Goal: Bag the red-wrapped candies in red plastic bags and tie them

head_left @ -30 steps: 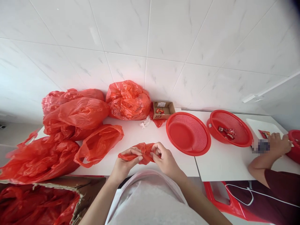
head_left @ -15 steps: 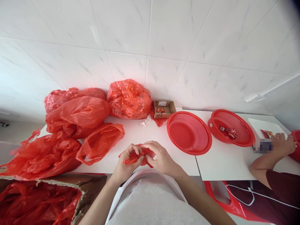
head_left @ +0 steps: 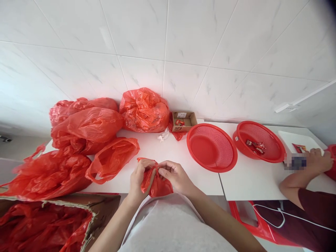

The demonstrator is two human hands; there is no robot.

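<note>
A small, crumpled red plastic bag (head_left: 160,185) is between my two hands at the table's front edge, close to my body. The fingers of my left hand (head_left: 140,177) are wrapped round its left side. My right hand (head_left: 176,176) pinches the gathered plastic near the top middle. Below the pinch the bag bulges out; what is inside, if anything, cannot be seen. Left of my hands lies a loose red carrier bag (head_left: 112,159) with its mouth spread. To the right stands a red colander basket (head_left: 212,148).
Stuffed red bags (head_left: 144,111) crowd the back and left. A cardboard box (head_left: 183,122) and crumpled white tissue (head_left: 163,135) sit near the wall. A second basket (head_left: 258,141) holds small packets. A co-worker's arm (head_left: 296,180) rests at far right. An open carton (head_left: 105,213) of red bags stands below left.
My hands have gathered the bag's plastic together at the top, and its lower part now hangs fuller below them. The right fingers have closed in towards the left hand.
</note>
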